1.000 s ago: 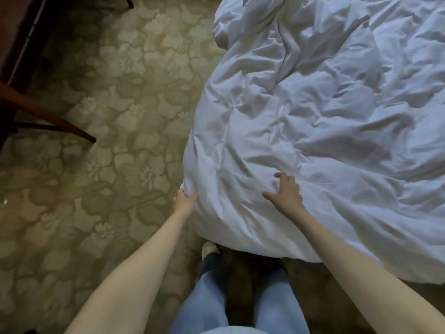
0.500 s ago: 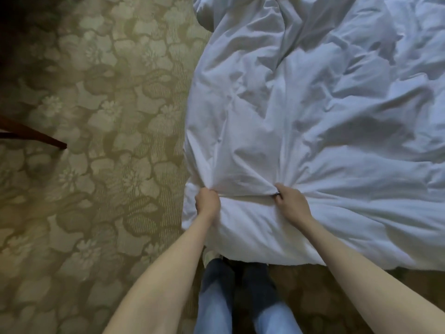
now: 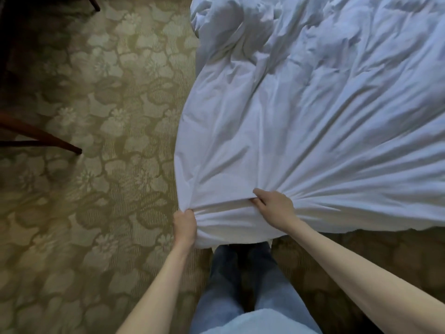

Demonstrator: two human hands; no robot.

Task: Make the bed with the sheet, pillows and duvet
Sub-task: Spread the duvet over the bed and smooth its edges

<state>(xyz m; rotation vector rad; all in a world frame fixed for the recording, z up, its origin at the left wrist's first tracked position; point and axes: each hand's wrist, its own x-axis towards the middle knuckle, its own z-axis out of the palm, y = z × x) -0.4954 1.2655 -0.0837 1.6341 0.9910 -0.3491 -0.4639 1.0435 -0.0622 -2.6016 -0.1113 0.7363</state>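
Note:
A white duvet [image 3: 313, 116] lies rumpled over the bed and fills the right of the head view. Its near corner hangs over the bed's end by my legs. My left hand [image 3: 184, 225] grips the fabric at that corner's left edge. My right hand [image 3: 274, 208] grips a bunched fold a little to the right, and creases fan out from it across the duvet. No sheet or pillows show.
Patterned green carpet [image 3: 96, 165] covers the floor on the left. Dark wooden furniture legs [image 3: 48, 138] reach in from the left edge, another [image 3: 96, 3] at the top. My jeans-clad legs [image 3: 240, 285] stand against the bed's end.
Both hands went from resting on the duvet to gripping its near corner. The fabric is now drawn taut toward me, with creases radiating from my right hand.

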